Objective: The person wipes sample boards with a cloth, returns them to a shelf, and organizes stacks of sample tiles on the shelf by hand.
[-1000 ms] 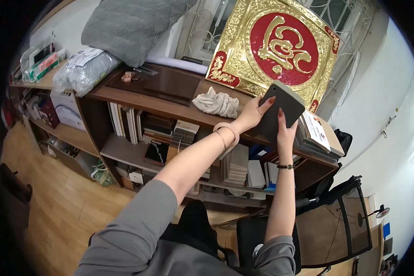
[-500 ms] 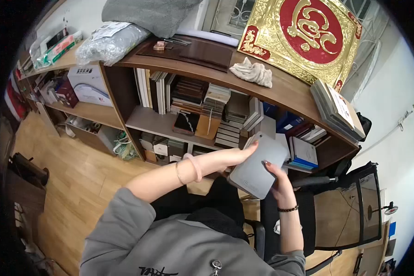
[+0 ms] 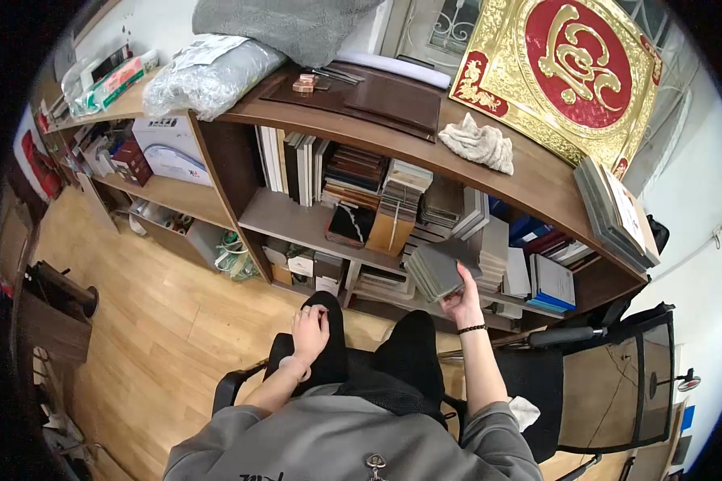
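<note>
In the head view my right hand [image 3: 463, 298] is at the shelf, thumb on top and fingers under the near corner of a grey rectangular slab [image 3: 445, 264], like a sample tile. It lies over a stack of similar grey slabs; I cannot tell whether it rests fully on them. My left hand [image 3: 310, 330] lies on my left knee, holding nothing, with its fingers stretched out. Beside the grey slabs stand a pale stack of slabs [image 3: 493, 255] and a tan-topped stack [image 3: 391, 228].
A long wooden shelf unit [image 3: 257, 112] runs across the front. On its top are a wrapped package [image 3: 212, 74], a crumpled cloth [image 3: 477, 144], a gold and red panel [image 3: 565, 72] and a pile of boards [image 3: 614, 212]. A black mesh chair [image 3: 610, 385] stands at right.
The grey slab was in both hands above my lap; now my right hand has it at the shelf. My left hand has let go and moved down to my knee.
</note>
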Motion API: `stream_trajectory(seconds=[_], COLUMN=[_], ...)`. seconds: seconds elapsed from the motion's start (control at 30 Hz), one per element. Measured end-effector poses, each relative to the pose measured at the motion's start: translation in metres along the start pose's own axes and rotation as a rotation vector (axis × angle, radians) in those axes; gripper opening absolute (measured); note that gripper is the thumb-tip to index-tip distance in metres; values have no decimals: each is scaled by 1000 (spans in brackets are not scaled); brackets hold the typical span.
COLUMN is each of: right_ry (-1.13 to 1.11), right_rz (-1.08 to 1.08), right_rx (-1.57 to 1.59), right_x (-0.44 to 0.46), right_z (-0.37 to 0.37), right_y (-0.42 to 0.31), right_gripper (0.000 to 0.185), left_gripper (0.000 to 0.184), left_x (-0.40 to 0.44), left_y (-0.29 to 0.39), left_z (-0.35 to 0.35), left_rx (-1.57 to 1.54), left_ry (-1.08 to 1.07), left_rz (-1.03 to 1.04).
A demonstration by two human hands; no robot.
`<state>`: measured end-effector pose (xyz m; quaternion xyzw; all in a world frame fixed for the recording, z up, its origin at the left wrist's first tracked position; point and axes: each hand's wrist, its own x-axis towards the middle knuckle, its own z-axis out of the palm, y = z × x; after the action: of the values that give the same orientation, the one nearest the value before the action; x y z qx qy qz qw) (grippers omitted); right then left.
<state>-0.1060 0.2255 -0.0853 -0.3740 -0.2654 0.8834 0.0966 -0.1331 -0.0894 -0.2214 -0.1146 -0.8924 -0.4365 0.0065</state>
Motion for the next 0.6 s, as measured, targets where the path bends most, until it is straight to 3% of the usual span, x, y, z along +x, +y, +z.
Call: stream_trajectory(seconds=[0.1,0.23,0.37,0.47,0.5,0.6], right_ry=[51,85,75,-105,-102,-57], right_rz=[14,-46,-150,-8,-5,69], right_rx=[117,118,-177,-573,-568,-1024], right_x=[21,39,65,89,91,90], right_z=[-6,-2,-11,-15,-8,14], right_y=[11,16,-5,-34,-37,-49], right_gripper=[48,48,47,50,50,53], left_gripper=[17,12,13,14,14,15], left_x=[2,18,26,27,27,28], left_y=[3,13,10,9,9,11], left_z=[-11,-5,-1,-3,-3,-2], left_rx=[308,440,484,484,483,493], left_ry=[247,173,148,183,203,171], left_rz=[157,53,21,61,77,67])
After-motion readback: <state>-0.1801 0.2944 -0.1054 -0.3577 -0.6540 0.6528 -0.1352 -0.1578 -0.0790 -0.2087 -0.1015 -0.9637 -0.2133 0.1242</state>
